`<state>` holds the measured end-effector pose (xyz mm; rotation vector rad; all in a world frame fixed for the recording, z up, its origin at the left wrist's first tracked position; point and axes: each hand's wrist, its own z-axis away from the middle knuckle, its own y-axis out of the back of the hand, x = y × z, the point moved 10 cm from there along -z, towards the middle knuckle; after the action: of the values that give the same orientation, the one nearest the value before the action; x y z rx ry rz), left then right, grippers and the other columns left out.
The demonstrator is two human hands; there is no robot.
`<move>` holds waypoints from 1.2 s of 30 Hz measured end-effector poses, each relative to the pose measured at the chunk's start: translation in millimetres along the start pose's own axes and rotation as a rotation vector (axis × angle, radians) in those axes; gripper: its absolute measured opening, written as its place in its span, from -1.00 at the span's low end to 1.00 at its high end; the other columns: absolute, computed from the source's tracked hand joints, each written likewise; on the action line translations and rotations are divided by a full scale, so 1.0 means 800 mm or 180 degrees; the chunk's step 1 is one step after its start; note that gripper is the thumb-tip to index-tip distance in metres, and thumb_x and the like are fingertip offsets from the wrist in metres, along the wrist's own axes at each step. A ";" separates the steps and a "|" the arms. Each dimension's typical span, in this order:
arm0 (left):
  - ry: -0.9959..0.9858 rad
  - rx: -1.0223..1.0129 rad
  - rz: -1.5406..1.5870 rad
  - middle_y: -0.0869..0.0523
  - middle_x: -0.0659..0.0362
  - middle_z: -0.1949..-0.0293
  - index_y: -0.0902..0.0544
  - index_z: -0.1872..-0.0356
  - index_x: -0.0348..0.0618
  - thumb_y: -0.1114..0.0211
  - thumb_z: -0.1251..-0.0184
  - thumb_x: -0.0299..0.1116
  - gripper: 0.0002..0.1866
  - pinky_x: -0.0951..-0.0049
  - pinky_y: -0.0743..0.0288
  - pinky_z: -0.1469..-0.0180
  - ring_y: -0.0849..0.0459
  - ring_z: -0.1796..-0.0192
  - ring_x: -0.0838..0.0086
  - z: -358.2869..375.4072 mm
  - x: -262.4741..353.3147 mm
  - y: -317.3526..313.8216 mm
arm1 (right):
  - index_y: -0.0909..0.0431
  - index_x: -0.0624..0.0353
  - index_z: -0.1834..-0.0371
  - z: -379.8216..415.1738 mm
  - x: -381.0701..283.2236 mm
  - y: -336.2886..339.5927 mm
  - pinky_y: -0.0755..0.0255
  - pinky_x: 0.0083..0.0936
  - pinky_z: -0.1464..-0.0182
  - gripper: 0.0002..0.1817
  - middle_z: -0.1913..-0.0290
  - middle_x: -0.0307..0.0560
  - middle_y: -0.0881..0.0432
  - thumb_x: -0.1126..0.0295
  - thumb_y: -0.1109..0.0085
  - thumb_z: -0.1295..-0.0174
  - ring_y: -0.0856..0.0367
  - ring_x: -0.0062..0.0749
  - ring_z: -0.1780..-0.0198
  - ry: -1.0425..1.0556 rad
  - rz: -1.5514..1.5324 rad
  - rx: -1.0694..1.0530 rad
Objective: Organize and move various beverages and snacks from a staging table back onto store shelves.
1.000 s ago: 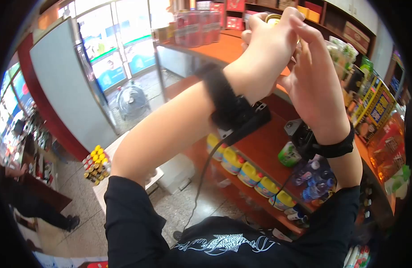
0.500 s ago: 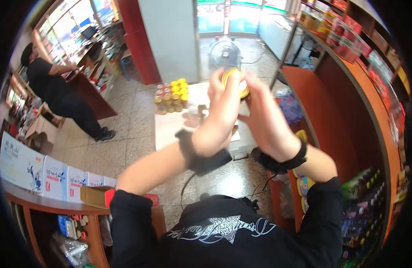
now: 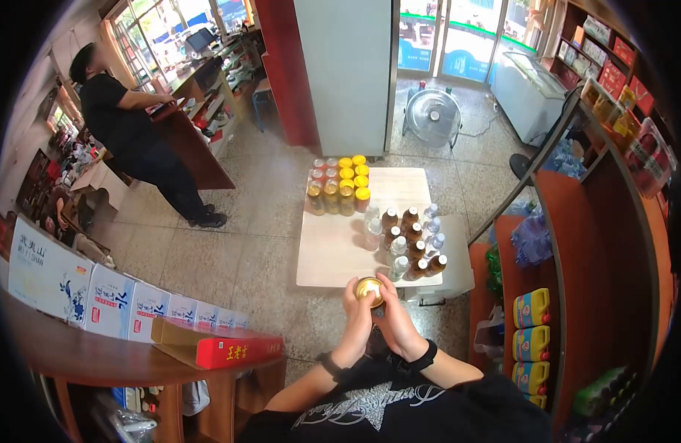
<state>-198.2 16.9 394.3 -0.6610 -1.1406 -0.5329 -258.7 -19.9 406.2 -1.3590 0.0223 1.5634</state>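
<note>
A round jar with a gold lid [image 3: 369, 292] is held between both hands, close to the near edge of the light wooden table [image 3: 329, 255]. My left hand [image 3: 357, 314] wraps its left side, with a finger over the lid. Around its right side curl the fingers of my right hand [image 3: 393, 314]. Jars with yellow lids [image 3: 362, 193] stand grouped at the table's back left, beside jars with clear or dark lids [image 3: 331, 193]. Brown bottles with white caps [image 3: 418, 251] and clear bottles [image 3: 373, 232] stand on the right.
Red-brown shelves [image 3: 576, 251] with yellow-labelled jugs [image 3: 531, 343] are at the right. White boxes [image 3: 108, 299] and a red carton [image 3: 237, 351] lie on the left counter. A fan [image 3: 433, 118] stands behind the table. A person in black [image 3: 141, 133] stands at the back left.
Both hands have come down and nearer my body with the jar, from above the table to its near edge. The view has shifted, and the bottles on the table now show.
</note>
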 end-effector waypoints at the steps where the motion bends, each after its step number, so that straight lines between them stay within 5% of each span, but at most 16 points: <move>1: -0.0030 -0.0023 -0.0245 -0.24 0.07 -0.12 -0.02 -0.25 -0.10 0.06 -0.27 -0.16 -0.43 0.43 -0.09 -0.19 -0.21 -0.19 0.38 -0.009 0.008 -0.006 | -0.02 0.04 -0.29 -0.011 -0.010 0.007 -0.08 -0.22 -0.21 -0.49 -0.22 -0.14 -0.14 0.12 0.28 -0.32 -0.06 -0.41 -0.27 0.0047 -0.0024 0.0040; 5: 0.0118 -0.0321 0.0066 -0.31 0.14 -0.08 -0.12 -0.23 0.02 0.10 -0.34 -0.30 -0.56 0.50 -0.23 -0.07 -0.30 -0.11 0.47 -0.070 0.011 -0.019 | 0.03 0.10 -0.32 -0.054 -0.043 0.014 -0.13 -0.26 -0.19 -0.45 -0.27 -0.13 -0.09 0.16 0.23 -0.30 -0.08 -0.42 -0.26 0.0123 -0.0109 0.0079; 10: 0.0330 -0.0258 0.0700 -0.36 0.20 -0.06 -0.17 -0.21 0.01 0.16 -0.41 -0.21 -0.61 0.42 -0.34 0.00 -0.36 -0.07 0.48 -0.143 0.029 -0.013 | 0.20 0.22 -0.36 -0.133 -0.057 0.009 -0.11 -0.36 -0.22 -0.29 -0.34 -0.09 0.05 0.31 0.08 -0.21 -0.03 -0.41 -0.30 -0.0055 0.0139 -0.0089; 15: 0.0238 0.0119 0.0604 -0.40 0.17 -0.05 -0.23 -0.19 -0.04 0.20 -0.41 -0.24 -0.63 0.38 -0.41 0.03 -0.42 -0.08 0.44 -0.192 0.017 0.017 | 0.25 0.30 -0.35 -0.190 -0.041 0.001 -0.24 -0.62 -0.05 -0.21 -0.19 -0.06 -0.19 0.37 -0.02 -0.15 -0.30 -0.51 -0.07 -0.0401 -0.0019 -0.0125; 19: 0.0514 0.0335 0.0397 -0.42 0.14 -0.03 -0.25 -0.17 -0.08 0.20 -0.40 -0.24 -0.63 0.37 -0.43 0.04 -0.46 -0.03 0.43 -0.229 -0.003 0.041 | 0.32 0.22 -0.36 -0.237 -0.002 0.010 -0.23 -0.67 -0.04 -0.17 -0.15 -0.06 -0.24 0.37 -0.02 -0.14 -0.31 -0.50 -0.06 -0.0713 -0.0230 -0.0263; 22: 0.0727 0.0296 0.0344 -0.43 0.13 -0.01 -0.25 -0.16 -0.09 0.19 -0.39 -0.23 -0.63 0.38 -0.43 0.05 -0.47 -0.01 0.43 -0.264 -0.039 0.063 | 0.23 0.14 -0.36 -0.256 0.015 0.018 -0.27 -0.62 0.01 -0.19 -0.09 -0.06 -0.29 0.31 -0.03 -0.11 -0.33 -0.47 -0.03 -0.1253 0.0377 -0.0049; 29: 0.1491 -0.0147 0.0328 -0.49 0.17 0.09 -0.30 -0.06 -0.04 0.11 -0.35 -0.15 -0.66 0.44 -0.43 0.10 -0.50 0.05 0.46 -0.354 -0.133 0.116 | 0.11 0.13 -0.25 -0.368 0.100 0.041 -0.33 -0.45 0.12 -0.27 0.06 -0.02 -0.32 0.25 -0.06 -0.05 -0.37 -0.39 0.09 -0.1186 0.0304 0.0680; 34: 0.2085 -0.0367 0.0085 -0.54 0.22 0.19 -0.40 0.14 -0.03 0.12 -0.33 -0.04 -0.69 0.46 -0.46 0.17 -0.54 0.13 0.52 -0.423 -0.223 0.172 | 0.12 0.11 -0.26 -0.439 0.201 0.070 -0.32 -0.36 0.09 -0.29 -0.08 0.02 -0.20 0.27 0.00 -0.07 -0.33 -0.21 0.00 -0.1670 -0.0106 0.1176; 36: 0.2265 -0.0386 0.0241 -0.55 0.21 0.19 -0.44 0.15 -0.06 0.21 -0.35 0.01 -0.60 0.45 -0.47 0.16 -0.55 0.13 0.51 -0.444 -0.267 0.197 | 0.11 0.08 -0.27 -0.474 0.242 0.068 -0.30 -0.33 0.05 -0.32 -0.14 0.01 -0.13 0.26 0.02 -0.12 -0.32 -0.14 -0.02 -0.1700 -0.0420 0.0769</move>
<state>68.0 -116.2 66.1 -0.5473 -0.4163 -0.7024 9.4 -142.5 94.1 -0.7151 -0.1965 1.7034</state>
